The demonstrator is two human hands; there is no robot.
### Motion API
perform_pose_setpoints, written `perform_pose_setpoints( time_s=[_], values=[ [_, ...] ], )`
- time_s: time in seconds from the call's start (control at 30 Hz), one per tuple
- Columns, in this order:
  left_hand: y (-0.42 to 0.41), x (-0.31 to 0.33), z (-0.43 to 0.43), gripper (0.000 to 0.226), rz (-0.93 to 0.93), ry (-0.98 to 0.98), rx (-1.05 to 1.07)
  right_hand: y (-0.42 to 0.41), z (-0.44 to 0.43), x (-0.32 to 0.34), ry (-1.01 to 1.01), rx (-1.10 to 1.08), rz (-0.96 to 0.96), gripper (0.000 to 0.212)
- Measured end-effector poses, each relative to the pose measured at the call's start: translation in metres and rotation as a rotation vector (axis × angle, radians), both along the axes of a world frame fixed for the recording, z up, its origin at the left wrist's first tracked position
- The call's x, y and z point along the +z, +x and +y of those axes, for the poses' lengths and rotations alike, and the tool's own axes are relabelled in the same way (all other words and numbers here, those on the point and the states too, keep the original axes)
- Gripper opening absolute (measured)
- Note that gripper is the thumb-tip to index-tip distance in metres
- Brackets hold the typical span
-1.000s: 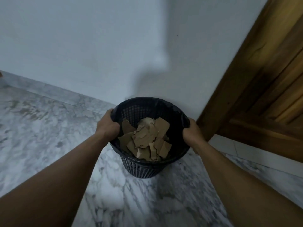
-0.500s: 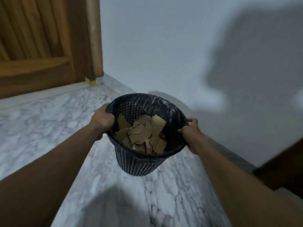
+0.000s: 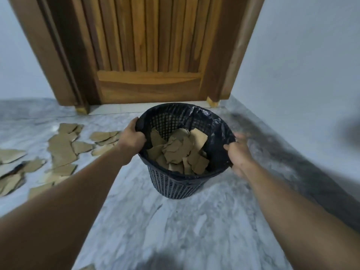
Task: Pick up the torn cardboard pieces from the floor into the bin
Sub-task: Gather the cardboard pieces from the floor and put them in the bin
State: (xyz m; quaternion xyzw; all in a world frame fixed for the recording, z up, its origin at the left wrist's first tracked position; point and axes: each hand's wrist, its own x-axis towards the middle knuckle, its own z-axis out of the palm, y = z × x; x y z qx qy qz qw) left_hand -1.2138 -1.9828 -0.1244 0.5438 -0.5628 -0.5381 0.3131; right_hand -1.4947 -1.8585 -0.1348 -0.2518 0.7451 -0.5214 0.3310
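I am clamping my left grip (image 3: 131, 137) and right grip (image 3: 238, 152) on the bin (image 3: 176, 187) rim; cardboard (image 3: 62, 151) is lying on the floor (image 3: 155, 227).

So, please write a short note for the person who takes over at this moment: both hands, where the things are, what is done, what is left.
Left hand: shut on the bin at its left rim.
Right hand: at the right rim, blurred; it seems to hold the rim and the black liner.
The bin stands or hangs low over the marble floor, before the wooden door.
Done: a good pile of cardboard pieces in the bin.
Left: many torn pieces on the floor to the left, plus one at the bottom edge.
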Motion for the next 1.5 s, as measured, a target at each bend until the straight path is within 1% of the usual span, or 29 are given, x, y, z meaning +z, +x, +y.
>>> perform_pose_setpoints(
  time_s=[0.1,0.2,0.27,0.37,0.4,0.43,0.5,0.67,0.8,0.87,0.93,1.03,1.1,1.23,1.33,1.4,1.43,1.5],
  values=[
    [0.02,-0.01,-0.01,0.087,0.01,0.03,0.099,0.013,-0.039,-0.013,-0.007,0.038,-0.036,0.047],
    [0.024,-0.013,-0.014,0.083,0.004,0.023,0.179,0.021,-0.076,-0.016,-0.039,0.081,0.061,0.046],
    [0.022,-0.013,-0.016,0.082,-0.015,0.01,0.194,0.017,-0.096,-0.015,-0.044,0.118,0.095,0.048],
    [0.011,-0.009,-0.017,0.08,-0.042,0.007,0.194,0.004,-0.116,-0.015,0.012,0.192,0.12,0.038],
    [0.009,-0.008,-0.018,0.08,-0.046,0.009,0.197,0.001,-0.12,-0.016,0.036,0.207,0.138,0.042],
    [0.007,-0.008,-0.02,0.079,-0.044,0.005,0.208,-0.002,-0.124,-0.017,0.054,0.216,0.159,0.051],
    [0.007,-0.011,-0.022,0.078,-0.03,-0.008,0.237,-0.005,-0.129,-0.017,0.087,0.236,0.23,0.061],
    [0.01,-0.019,-0.019,0.079,-0.003,-0.014,0.261,0.006,-0.129,-0.005,0.198,0.321,0.396,0.068],
    [0.011,-0.025,-0.013,0.079,0.017,-0.044,0.295,0.018,-0.124,0.01,0.199,0.309,0.614,0.063],
    [0.01,-0.024,-0.005,0.073,0.006,-0.07,0.311,0.029,-0.117,0.015,0.172,0.315,0.718,0.058],
    [0.013,-0.024,0.004,0.063,-0.022,-0.123,0.332,0.043,-0.111,0.018,0.134,0.338,0.783,0.054],
    [0.031,-0.022,0.027,0.061,-0.062,-0.13,0.36,0.076,-0.102,0.021,0.143,0.41,0.824,0.055],
    [0.053,-0.028,0.042,0.06,-0.111,-0.164,0.356,0.105,-0.094,0.015,0.134,0.442,0.887,0.058],
    [0.112,-0.057,0.088,0.055,-0.286,-0.239,0.384,0.172,-0.07,-0.004,0.005,0.491,1.065,0.063],
    [0.163,-0.092,0.135,0.053,-0.41,-0.227,0.456,0.22,-0.047,-0.022,-0.165,0.551,1.229,0.064],
    [0.196,-0.118,0.167,0.05,-0.514,-0.195,0.527,0.251,-0.03,-0.037,-0.295,0.615,1.242,0.065],
    [0.212,-0.129,0.184,0.049,-0.584,-0.173,0.561,0.265,-0.021,-0.047,-0.33,0.664,1.237,0.067],
    [0.24,-0.151,0.218,0.052,-0.694,-0.118,0.594,0.291,0.003,-0.074,-0.309,0.807,1.194,0.072]
  ],
)
